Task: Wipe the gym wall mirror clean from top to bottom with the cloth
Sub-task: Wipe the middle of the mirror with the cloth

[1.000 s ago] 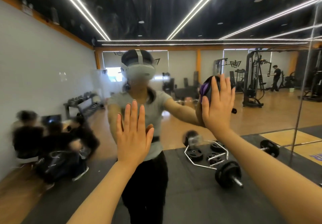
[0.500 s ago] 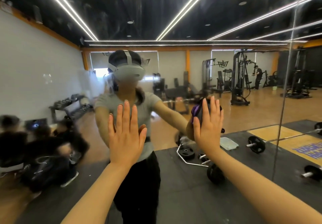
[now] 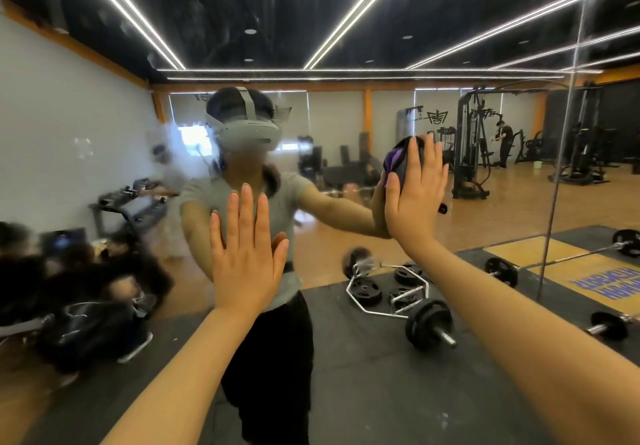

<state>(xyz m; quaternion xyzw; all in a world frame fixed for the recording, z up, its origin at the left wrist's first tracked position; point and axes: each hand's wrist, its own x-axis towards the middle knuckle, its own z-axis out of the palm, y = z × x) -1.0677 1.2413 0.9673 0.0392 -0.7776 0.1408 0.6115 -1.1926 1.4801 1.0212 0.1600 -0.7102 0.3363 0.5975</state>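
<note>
At chest height on the mirror (image 3: 104, 115), mid-wipe.
Right hand (image 3: 415, 192) presses the cloth (image 3: 394, 162) flat-fingered; left hand (image 3: 246, 250) braces, spread wide. Next, likely lower strokes.

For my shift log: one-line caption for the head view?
Right hand presses purple cloth flat on mirror; left hand braces open.

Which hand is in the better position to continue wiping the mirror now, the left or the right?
The right hand. It already presses the cloth flat against the mirror with straight fingers. The left hand lies bare and flat on the glass, with no cloth under it, so it probably only gives support.
</note>
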